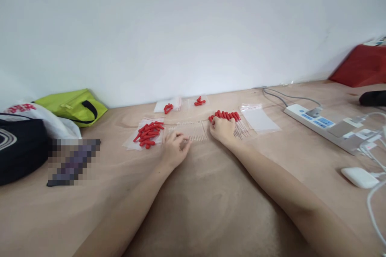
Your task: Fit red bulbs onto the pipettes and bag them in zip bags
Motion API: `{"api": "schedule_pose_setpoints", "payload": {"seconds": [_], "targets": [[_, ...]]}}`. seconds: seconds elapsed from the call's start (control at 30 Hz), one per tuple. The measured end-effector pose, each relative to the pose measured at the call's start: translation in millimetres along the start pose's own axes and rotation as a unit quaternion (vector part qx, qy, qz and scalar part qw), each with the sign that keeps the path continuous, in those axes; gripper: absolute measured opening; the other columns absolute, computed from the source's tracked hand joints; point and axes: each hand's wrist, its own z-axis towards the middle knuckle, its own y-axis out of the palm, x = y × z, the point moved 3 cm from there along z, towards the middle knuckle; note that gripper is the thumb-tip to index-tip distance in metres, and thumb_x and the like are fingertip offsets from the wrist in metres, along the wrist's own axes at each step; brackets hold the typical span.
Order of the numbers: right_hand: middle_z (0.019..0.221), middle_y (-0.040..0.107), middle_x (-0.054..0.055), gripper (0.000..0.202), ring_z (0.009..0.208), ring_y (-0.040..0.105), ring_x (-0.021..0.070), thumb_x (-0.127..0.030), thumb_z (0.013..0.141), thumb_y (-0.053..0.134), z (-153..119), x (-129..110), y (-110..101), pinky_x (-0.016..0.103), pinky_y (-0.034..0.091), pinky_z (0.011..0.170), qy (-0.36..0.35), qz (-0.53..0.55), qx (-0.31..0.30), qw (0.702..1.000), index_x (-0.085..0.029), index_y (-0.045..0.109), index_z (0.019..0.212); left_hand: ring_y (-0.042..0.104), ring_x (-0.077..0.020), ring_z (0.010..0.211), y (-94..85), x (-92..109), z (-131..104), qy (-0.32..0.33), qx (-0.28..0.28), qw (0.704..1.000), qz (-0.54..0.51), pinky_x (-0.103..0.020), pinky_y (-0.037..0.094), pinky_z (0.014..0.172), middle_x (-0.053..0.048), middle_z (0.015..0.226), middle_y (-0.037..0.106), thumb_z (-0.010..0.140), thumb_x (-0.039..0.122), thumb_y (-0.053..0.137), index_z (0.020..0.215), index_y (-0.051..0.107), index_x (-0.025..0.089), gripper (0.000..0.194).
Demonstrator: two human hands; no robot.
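My left hand [175, 147] rests with loosely bent fingers at the near left edge of a row of thin pale sticks [196, 131], which look like cotton swabs lying on a clear bag. Its thumb and fingers are apart, and I see nothing between them. My right hand [222, 129] is curled over the left end of a row of red caps [226, 115] fitted on similar thin sticks [240, 129]. Its fingertips close at a red cap at that end; the hand partly hides the row. Left of my left hand, a pile of loose red caps [147, 133] lies on clear bags.
Behind are two small groups of red caps [168, 108] on bags. Clear zip bags [261, 118] lie to the right, then a power strip [321, 122] with cables and a white charger [360, 177]. On the left are a green bag [69, 104] and black bag [24, 148].
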Motion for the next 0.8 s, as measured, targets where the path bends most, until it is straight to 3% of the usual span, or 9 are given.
{"api": "schedule_pose_setpoints", "payload": {"seconds": [0.17,0.23,0.33,0.4,0.5,0.67,0.8], "targets": [[0.078,0.066,0.009,0.029,0.078,0.058,0.0219,-0.035,0.078,0.040,-6,-11,-1,0.038,0.022,0.078,-0.027,0.018,-0.019,0.999,-0.018,0.064,0.079,0.050,-0.0304,0.089,-30.6,-60,22,-0.175,0.008,0.976,0.131,-0.044,0.035,0.076,-0.009,0.081,0.057,0.073,0.034,0.056,0.073,0.065,0.020,0.016],[0.077,0.066,0.009,0.030,0.077,0.058,0.0220,-0.038,0.077,0.041,-7,-15,0,0.039,0.023,0.079,-0.026,0.017,-0.042,0.999,-0.018,0.064,0.078,0.051,-0.0287,0.084,-46.6,-84,27,-0.188,-0.050,0.972,0.134,-0.040,0.036,0.072,-0.007,0.077,0.056,0.071,0.035,0.056,0.069,0.065,0.021,0.017],[0.077,0.067,0.011,0.030,0.077,0.059,0.0224,-0.036,0.076,0.042,-7,-18,2,0.039,0.024,0.080,-0.021,0.008,-0.067,0.998,-0.016,0.064,0.077,0.051,-0.0205,0.069,-65.7,-106,29,-0.112,-0.171,0.977,0.063,-0.031,0.038,0.066,-0.003,0.068,0.055,0.068,0.037,0.057,0.065,0.064,0.020,0.019],[0.078,0.067,0.012,0.030,0.078,0.059,0.0226,-0.034,0.076,0.042,-6,-20,2,0.040,0.024,0.081,-0.017,0.002,-0.072,0.997,-0.014,0.064,0.076,0.052,-0.0199,0.069,-72.3,-113,28,-0.078,-0.240,0.967,0.023,-0.029,0.038,0.066,-0.003,0.068,0.057,0.063,0.040,0.060,0.065,0.066,0.022,0.019],[0.080,0.066,0.013,0.030,0.079,0.060,0.0233,-0.033,0.075,0.043,-5,-23,1,0.040,0.025,0.082,-0.011,-0.002,-0.085,0.996,-0.013,0.065,0.078,0.054,-0.0204,0.073,-71.3,-117,24,-0.073,-0.292,0.954,-0.002,-0.028,0.038,0.067,-0.002,0.074,0.061,0.058,0.040,0.064,0.068,0.068,0.024,0.019],[0.086,0.066,0.014,0.028,0.081,0.060,0.0245,-0.031,0.074,0.045,-2,-27,0,0.040,0.028,0.079,0.007,0.011,-0.113,0.994,-0.014,0.066,0.083,0.055,-0.0202,0.072,-60.5,-115,21,-0.057,-0.296,0.954,-0.003,-0.027,0.039,0.066,-0.003,0.073,0.063,0.058,0.041,0.064,0.068,0.069,0.025,0.019],[0.088,0.066,0.014,0.029,0.082,0.060,0.0248,-0.032,0.074,0.045,-1,-29,1,0.039,0.031,0.077,0.013,0.019,-0.128,0.991,-0.013,0.065,0.085,0.055,-0.0200,0.068,-65.7,-108,24,-0.070,-0.272,0.959,-0.029,-0.029,0.040,0.064,-0.003,0.070,0.062,0.058,0.042,0.064,0.063,0.066,0.022,0.021]]}}
